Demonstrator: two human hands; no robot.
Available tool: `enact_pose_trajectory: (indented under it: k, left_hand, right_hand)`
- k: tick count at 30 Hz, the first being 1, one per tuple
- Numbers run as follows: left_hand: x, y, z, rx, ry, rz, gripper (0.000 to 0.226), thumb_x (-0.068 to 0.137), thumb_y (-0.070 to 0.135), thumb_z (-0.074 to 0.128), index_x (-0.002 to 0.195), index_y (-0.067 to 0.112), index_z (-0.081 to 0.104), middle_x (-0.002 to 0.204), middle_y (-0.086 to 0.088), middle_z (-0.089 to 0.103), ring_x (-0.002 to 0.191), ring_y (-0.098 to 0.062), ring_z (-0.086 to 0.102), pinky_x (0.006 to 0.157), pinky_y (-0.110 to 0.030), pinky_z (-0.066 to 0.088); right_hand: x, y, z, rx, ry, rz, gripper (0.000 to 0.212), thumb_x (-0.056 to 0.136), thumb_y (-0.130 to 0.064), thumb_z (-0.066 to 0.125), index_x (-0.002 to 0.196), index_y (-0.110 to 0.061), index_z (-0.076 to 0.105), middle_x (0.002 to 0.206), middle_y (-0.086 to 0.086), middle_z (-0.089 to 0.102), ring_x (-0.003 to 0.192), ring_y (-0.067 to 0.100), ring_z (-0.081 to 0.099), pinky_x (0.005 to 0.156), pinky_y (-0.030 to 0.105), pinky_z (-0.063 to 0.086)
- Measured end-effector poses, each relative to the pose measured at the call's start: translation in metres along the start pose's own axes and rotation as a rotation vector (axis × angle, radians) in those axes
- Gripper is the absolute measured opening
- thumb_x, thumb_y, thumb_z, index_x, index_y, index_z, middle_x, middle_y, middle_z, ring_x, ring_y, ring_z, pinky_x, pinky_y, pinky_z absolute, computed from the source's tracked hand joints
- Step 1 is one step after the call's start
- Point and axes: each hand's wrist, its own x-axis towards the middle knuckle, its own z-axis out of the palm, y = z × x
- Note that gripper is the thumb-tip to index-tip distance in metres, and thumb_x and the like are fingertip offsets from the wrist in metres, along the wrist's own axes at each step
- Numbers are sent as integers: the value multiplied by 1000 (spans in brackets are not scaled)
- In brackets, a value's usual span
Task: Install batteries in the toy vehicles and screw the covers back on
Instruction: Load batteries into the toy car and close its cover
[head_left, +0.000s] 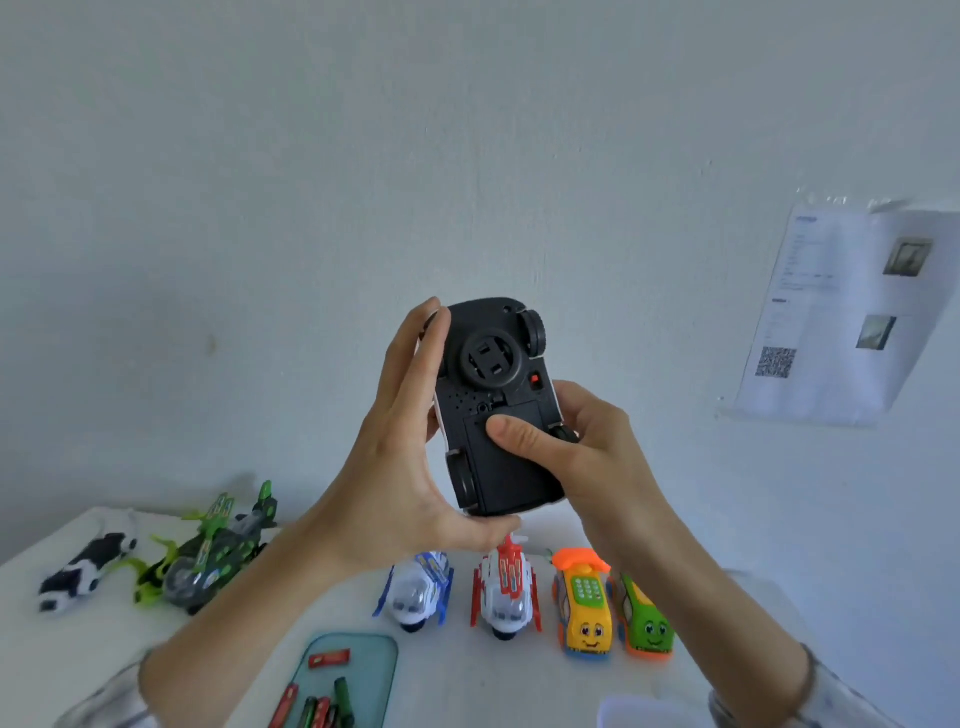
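Head view showed the toy car (493, 405) held underside-up above the desk (31, 613), far edge; the left hand (410, 467) cradled its side, fingers nearly straight. The right hand (566, 447) gripped it, thumb pressing the battery cover (498, 467).

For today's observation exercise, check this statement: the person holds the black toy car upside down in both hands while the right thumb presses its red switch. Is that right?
Not quite. The head view shows the right hand with its thumb pressed on the battery cover of the black toy car, not on the red switch, which is untouched. The left hand supports the upturned car's other side.
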Motion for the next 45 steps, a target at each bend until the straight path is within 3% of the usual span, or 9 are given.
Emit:
enact_pose_trajectory:
  k: [5, 12, 16, 22, 28, 34, 37, 41, 45]
  left_hand:
    - [-55, -12, 1, -12, -49, -173, 143, 44, 32, 92, 153, 11, 2, 158, 2, 3, 146, -23, 20, 103, -18, 41]
    - [-147, -39, -2, -6, 21, -487, 137, 40, 43, 86, 152, 20, 11, 157, 8, 7, 144, -10, 20, 98, -9, 38]
    - [-183, -51, -6, 13, 44, -610, 135, 37, 31, 92, 150, 13, 20, 152, 0, 18, 137, -23, 35, 103, -33, 45]
    - [-216, -53, 0, -17, 66, -696, 134, 38, 35, 89, 150, 23, 17, 150, 13, 17, 131, -15, 41, 91, -10, 44]
    - [-229, -57, 4, -15, 63, -759, 138, 37, 37, 90, 152, 23, 14, 150, 18, 15, 132, -13, 39, 94, -13, 44]
    - [-231, -70, -5, 33, 27, -728, 135, 38, 26, 91, 151, 18, 19, 149, 11, 18, 129, -10, 40, 85, -6, 43]
    - [-231, -80, -19, 64, 36, -729, 136, 35, 43, 89, 151, 22, 20, 151, 10, 18, 134, -12, 36, 95, -21, 45]
    - [-228, -96, -36, 69, 64, -777, 132, 34, 51, 86, 149, 32, 23, 151, 11, 21, 136, -8, 30, 107, -41, 40]
    - [-224, -106, -50, -2, 52, -768, 122, 35, 47, 88, 141, 42, 29, 142, 23, 28, 128, 1, 35, 101, -33, 42]
  right_hand:
    - [-23, 41, 11, -71, -126, 182, 44, 77, -41, 73, 112, -14, 65, 106, 3, 71, 99, 17, 67, 88, 35, 54]
    - [-76, 125, 10, -143, -17, 385, 17, 93, -31, 55, 99, -17, 62, 95, 7, 64, 71, 15, 62, 64, 30, 47]
    - [-118, 185, 0, -473, -277, 470, 17, 77, -22, 77, 86, -28, 63, 83, -5, 67, 65, 6, 59, 62, 24, 47]
    - [-162, 216, -2, -786, -926, 363, 38, 67, -33, 84, 98, -22, 66, 95, -7, 60, 83, 7, 54, 76, 24, 48]
    - [-172, 231, 6, -944, -1136, 265, 37, 68, -37, 81, 100, -22, 71, 94, -4, 56, 88, 14, 52, 74, 27, 40]
    - [-158, 236, 10, -879, -905, 335, 17, 75, -28, 73, 90, -21, 72, 77, -13, 58, 71, 3, 50, 66, 19, 42]
    - [-129, 244, 17, -823, -591, 435, 13, 77, -30, 74, 85, -21, 71, 69, -17, 55, 66, 3, 51, 62, 22, 42]
    - [-105, 273, 32, -877, -48, 586, 11, 85, -33, 66, 83, -22, 64, 80, -8, 61, 76, 14, 56, 68, 28, 42]
    - [-109, 293, 35, -1107, 84, 627, 14, 92, -38, 53, 96, -25, 59, 94, -10, 50, 96, 16, 49, 81, 29, 33]
